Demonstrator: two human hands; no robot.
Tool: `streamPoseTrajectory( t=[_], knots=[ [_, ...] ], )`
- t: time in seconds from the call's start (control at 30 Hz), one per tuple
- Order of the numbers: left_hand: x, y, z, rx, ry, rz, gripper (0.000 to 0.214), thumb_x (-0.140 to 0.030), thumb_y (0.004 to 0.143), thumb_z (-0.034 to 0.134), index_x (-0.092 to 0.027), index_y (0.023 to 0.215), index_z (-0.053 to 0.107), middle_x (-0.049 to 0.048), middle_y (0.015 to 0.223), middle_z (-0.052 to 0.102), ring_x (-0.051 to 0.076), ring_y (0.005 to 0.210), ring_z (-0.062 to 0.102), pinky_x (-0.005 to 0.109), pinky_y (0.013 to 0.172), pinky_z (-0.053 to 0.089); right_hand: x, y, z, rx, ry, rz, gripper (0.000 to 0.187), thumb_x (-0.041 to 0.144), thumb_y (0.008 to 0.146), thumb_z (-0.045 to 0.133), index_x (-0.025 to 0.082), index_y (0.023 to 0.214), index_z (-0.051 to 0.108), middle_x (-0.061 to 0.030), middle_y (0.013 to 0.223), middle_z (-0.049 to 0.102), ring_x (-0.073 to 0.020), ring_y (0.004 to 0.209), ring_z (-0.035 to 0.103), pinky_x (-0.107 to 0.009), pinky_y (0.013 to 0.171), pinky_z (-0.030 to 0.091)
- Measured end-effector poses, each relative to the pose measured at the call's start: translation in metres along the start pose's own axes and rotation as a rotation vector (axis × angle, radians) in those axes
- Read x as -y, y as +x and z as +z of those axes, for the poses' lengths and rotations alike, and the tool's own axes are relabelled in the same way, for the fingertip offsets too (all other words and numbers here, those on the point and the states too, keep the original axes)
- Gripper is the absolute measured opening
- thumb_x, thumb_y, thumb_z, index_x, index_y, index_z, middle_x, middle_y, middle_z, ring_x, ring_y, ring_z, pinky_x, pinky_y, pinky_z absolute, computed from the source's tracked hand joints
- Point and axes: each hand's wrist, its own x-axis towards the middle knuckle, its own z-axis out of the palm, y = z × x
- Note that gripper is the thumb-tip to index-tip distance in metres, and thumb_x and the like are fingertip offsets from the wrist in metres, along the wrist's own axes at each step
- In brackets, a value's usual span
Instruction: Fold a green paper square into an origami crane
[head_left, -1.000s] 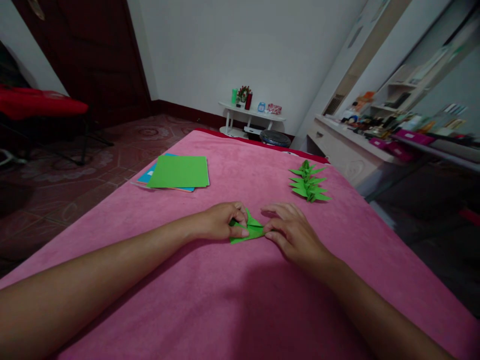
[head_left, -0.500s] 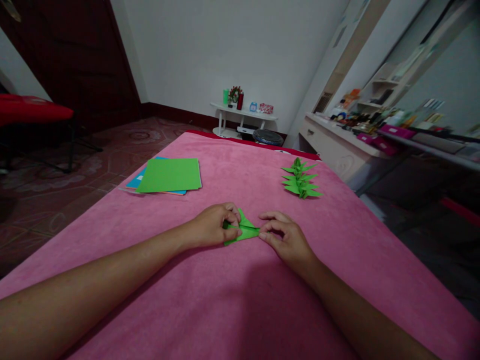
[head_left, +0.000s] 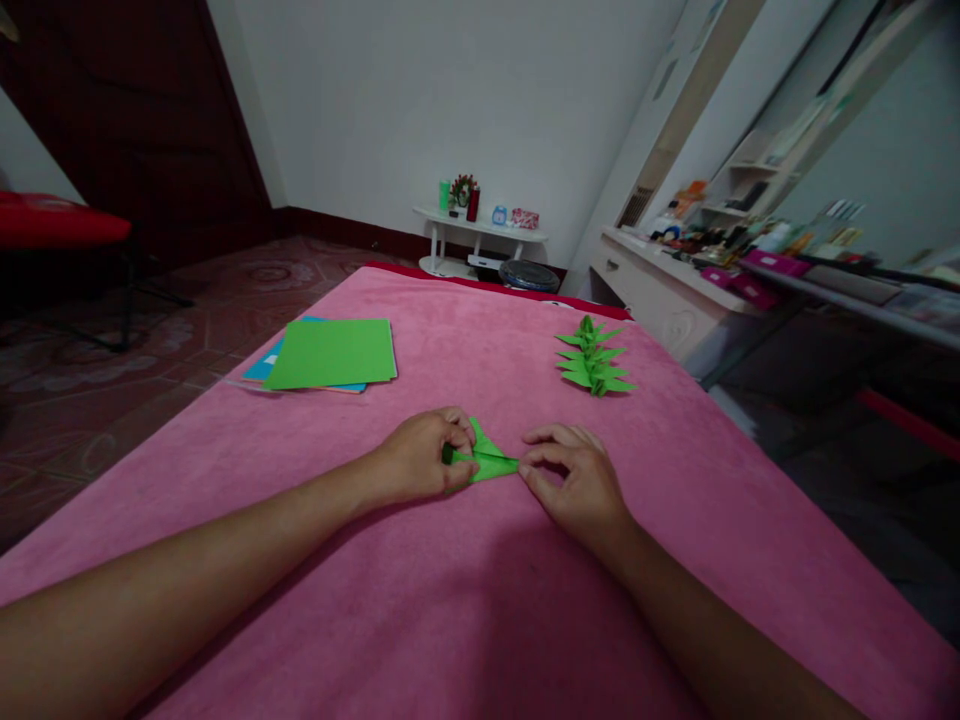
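Between my hands, low over the pink cloth point(head_left: 450, 610), is a partly folded piece of green paper point(head_left: 491, 463) with a pointed right end and a crease along its middle. My left hand point(head_left: 435, 452) is closed on its wide left end, the thumb pressing on top and covering part of it. At the pointed tip, my right hand point(head_left: 577, 480) pinches the paper between thumb and index finger. Beyond it on the right lie several folded green paper pieces point(head_left: 592, 358) with spiky points, set in a row.
A stack of square paper, green sheet point(head_left: 334, 352) on top and blue beneath, lies at the far left of the cloth. Past the far edge stands a small white shelf point(head_left: 480, 225). A cluttered dresser point(head_left: 667, 280) is at right, a red chair point(head_left: 60, 222) at left.
The view has shifted slightly, moving the scene a little left. Both hands stay on the green paper, and its shape looks almost the same.
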Motion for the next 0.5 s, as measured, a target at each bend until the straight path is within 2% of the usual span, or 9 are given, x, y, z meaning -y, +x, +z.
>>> streamPoseTrajectory(
  t=[0.17, 0.5],
  knots=[
    [0.001, 0.000, 0.004, -0.037, -0.003, -0.016, 0.017, -0.029, 0.075, 0.062, -0.016, 0.064, 0.063, 0.0032, 0.084, 0.059, 0.013, 0.073, 0.054, 0.025, 0.068, 0.042, -0.005, 0.002, 0.007, -0.004, 0.086, 0.070, 0.006, 0.020, 0.068, 0.066, 0.023, 0.065, 0.069, -0.0030, 0.091, 0.065, -0.0205, 0.085, 0.058, -0.036, 0.080, 0.043],
    [0.002, 0.000, 0.008, -0.072, 0.026, -0.020, 0.016, -0.027, 0.073, 0.064, -0.015, 0.062, 0.061, 0.0032, 0.082, 0.060, 0.013, 0.074, 0.054, 0.026, 0.068, 0.041, -0.005, 0.001, 0.011, -0.016, 0.116, 0.117, 0.008, 0.018, 0.068, 0.064, 0.023, 0.062, 0.068, -0.0031, 0.092, 0.064, -0.0200, 0.085, 0.057, -0.034, 0.078, 0.044]
  ],
)
